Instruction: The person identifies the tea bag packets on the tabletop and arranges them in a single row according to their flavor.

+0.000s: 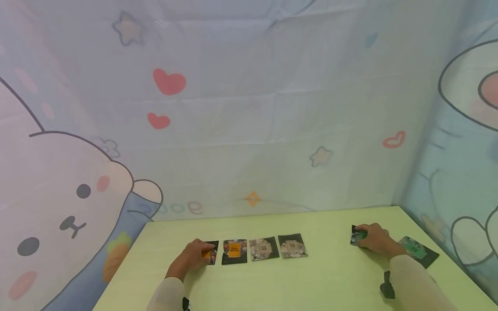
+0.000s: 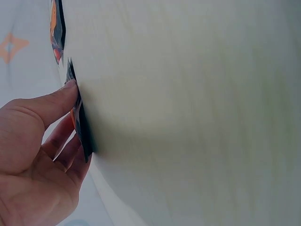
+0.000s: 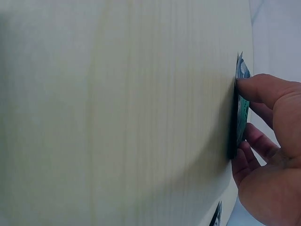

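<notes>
At the left end of a row of flat sachets, my left hand (image 1: 193, 255) grips a black sachet with an orange label (image 1: 213, 255) between thumb and fingers. The left wrist view shows this sachet (image 2: 81, 122) nearly edge-on, low against the tabletop. Far to the right, my right hand (image 1: 375, 239) holds a black sachet with a green label (image 1: 354, 237), partly covered by the fingers. In the right wrist view, the thumb is at one edge of that sachet (image 3: 242, 106) and fingers are around its other side.
Beside the left hand lie another orange-labelled sachet (image 1: 234, 252) and two beige-labelled sachets (image 1: 264, 249), (image 1: 293, 246) in a row. A second green-labelled sachet (image 1: 418, 251) lies near the right edge of the pale table (image 1: 311, 285). A printed cloth (image 1: 249, 121) hangs behind.
</notes>
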Available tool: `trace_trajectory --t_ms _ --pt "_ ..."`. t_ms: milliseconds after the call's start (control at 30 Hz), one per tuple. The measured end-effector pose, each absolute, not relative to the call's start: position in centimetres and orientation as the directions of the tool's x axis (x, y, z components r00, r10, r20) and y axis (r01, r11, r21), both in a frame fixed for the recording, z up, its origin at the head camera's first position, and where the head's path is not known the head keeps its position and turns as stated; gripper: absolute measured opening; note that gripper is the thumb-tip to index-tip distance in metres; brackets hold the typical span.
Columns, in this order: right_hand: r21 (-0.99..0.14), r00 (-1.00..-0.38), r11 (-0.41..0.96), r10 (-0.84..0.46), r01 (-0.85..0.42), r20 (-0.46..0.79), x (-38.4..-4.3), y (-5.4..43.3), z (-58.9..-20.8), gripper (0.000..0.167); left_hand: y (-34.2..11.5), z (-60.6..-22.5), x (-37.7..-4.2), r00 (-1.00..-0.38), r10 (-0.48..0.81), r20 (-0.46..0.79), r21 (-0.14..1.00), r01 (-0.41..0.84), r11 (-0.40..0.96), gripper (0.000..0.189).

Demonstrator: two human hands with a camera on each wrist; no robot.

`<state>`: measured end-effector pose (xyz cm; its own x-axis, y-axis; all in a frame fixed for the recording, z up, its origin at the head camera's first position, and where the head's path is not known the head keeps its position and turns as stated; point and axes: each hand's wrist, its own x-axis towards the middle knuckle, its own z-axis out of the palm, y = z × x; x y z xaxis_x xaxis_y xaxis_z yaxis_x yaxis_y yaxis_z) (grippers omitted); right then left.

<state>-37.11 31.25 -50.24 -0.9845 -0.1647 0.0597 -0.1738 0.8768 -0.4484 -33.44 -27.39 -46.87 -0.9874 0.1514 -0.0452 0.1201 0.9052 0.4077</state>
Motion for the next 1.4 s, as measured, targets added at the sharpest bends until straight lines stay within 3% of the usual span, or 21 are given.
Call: trace_trajectory --t_ms 1400 --pt "-0.569 -0.967 0.798 -0.254 -0.199 -0.017 -36.7 23.2 -50.4 0.049 -27.3 -46.8 -33.7 -0.983 0.174 -0.055 0.383 0.140 0.913 0.047"
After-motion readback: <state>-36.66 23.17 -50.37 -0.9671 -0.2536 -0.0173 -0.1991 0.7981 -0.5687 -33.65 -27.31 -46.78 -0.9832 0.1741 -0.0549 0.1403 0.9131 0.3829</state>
